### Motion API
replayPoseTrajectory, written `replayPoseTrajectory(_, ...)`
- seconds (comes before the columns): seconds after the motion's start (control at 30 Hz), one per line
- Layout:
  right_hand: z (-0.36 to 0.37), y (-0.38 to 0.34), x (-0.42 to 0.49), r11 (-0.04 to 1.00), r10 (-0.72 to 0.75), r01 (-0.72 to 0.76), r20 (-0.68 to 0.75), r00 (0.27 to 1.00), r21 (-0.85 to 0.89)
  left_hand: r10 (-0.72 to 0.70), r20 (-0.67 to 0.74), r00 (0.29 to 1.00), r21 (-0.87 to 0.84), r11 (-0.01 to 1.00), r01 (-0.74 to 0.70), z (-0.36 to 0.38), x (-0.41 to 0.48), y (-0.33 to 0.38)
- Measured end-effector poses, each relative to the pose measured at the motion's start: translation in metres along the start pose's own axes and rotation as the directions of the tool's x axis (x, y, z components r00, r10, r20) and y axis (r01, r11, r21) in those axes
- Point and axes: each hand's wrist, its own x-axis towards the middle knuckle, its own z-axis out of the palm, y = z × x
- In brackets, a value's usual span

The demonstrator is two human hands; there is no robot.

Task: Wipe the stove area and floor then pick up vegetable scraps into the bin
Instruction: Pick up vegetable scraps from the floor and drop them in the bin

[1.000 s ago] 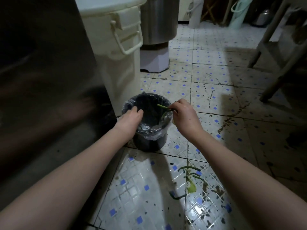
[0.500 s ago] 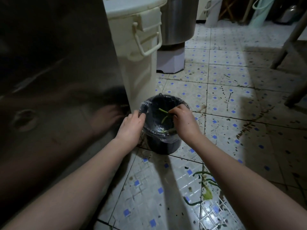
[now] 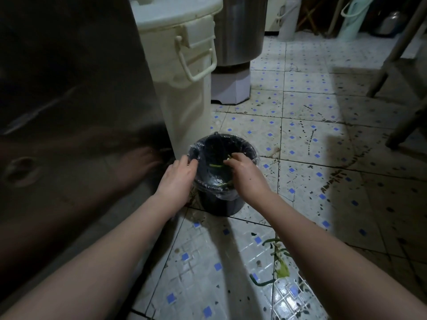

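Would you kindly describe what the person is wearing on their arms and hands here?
Nothing worn shows in this view. The left hand and the right hand are ungloved, with no rings showing. The left forearm and right forearm are bare up to the frame edge, with no sleeves, watch or bracelet in view.

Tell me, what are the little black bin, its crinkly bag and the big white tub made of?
Little black bin: probably plastic, dark and matte. Its bag: thin clear plastic film, wrinkled with shiny glints. Big white tub: likely hard moulded plastic, smooth with a soft sheen, with a moulded handle and latch.
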Motion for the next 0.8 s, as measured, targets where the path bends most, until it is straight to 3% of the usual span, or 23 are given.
replayPoseTrajectory(0.33, -0.008, 0.013, -0.009, 0.996, 0.061, -0.058, 0.040, 0.997, -0.075, 0.035, -0.014, 0.999, 0.015, 0.999, -0.035, 0.000, 0.000, 0.010)
replayPoseTrajectory(0.6, -0.028, 0.034, -0.033, 0.980, 0.009, -0.007, 0.008, 1.000, -0.199, 0.102, -0.040, 0.994, 0.052, 0.994, -0.100, 0.001, 0.009, 0.037)
replayPoseTrajectory(0.8, -0.042, 0.065, -0.057, 0.953, 0.081, -0.080, -0.007, 0.997, -0.293, 0.161, -0.068, 0.985, 0.074, 0.985, -0.156, 0.008, 0.009, 0.066)
